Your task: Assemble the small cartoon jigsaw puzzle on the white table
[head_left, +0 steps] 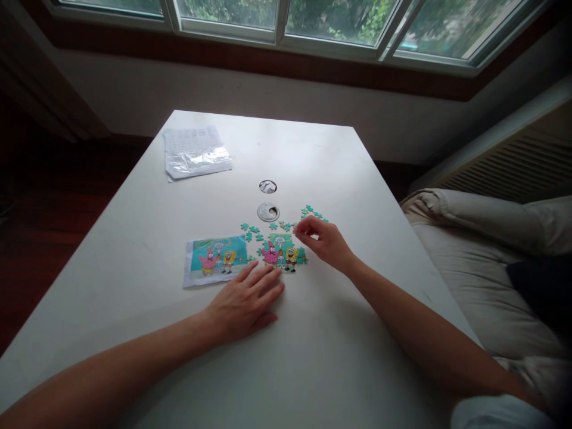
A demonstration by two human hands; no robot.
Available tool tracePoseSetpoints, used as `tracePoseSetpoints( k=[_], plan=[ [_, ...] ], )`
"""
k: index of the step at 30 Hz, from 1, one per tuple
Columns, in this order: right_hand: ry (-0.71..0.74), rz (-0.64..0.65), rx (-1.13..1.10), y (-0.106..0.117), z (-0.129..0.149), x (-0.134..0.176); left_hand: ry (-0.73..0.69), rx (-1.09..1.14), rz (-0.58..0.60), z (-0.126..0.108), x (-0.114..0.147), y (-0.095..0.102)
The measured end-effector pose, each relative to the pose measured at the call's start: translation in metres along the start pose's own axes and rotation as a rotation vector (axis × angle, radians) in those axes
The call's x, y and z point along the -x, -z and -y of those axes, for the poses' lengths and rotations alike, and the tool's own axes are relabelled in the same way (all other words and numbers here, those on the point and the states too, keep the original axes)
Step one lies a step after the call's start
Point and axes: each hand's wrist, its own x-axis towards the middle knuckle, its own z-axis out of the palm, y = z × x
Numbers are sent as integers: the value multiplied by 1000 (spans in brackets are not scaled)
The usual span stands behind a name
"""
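Observation:
A partly joined jigsaw puzzle point(280, 255) with cartoon figures lies on the white table in front of me. My left hand point(248, 298) rests flat just below it, fingers spread, the fingertips by its lower left edge. At the puzzle's upper right, my right hand point(324, 241) has thumb and forefinger pinched together; whatever is between them is too small to make out. Loose green puzzle pieces point(254, 230) lie around the puzzle's top and left, and more pieces point(308, 210) sit just beyond my right hand. Left of the puzzle is a reference picture point(218, 255) showing the same figures.
Two round table inserts point(268, 212) are set in the tabletop beyond the puzzle. A clear plastic bag with paper point(196, 152) lies at the table's far left. A padded beige seat point(447, 250) stands along the right side, and a window point(277, 24) is behind the table.

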Motion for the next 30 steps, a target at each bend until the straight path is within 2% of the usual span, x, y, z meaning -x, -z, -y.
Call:
tracePoseSetpoints(
  k=[6, 11, 18, 30],
  plan=[
    [-96, -23, -56, 11, -5, 37, 30, -6, 12, 1, -3, 0],
    [-154, -18, -58, 4, -3, 54, 34, -7, 11, 0, -3, 0],
    [-229, 42, -309, -9, -8, 60, 38, 3, 13, 1, -3, 1],
    [-355, -62, -406, -11, -13, 59, 35, 1, 55, 1, -1, 0]
  ],
)
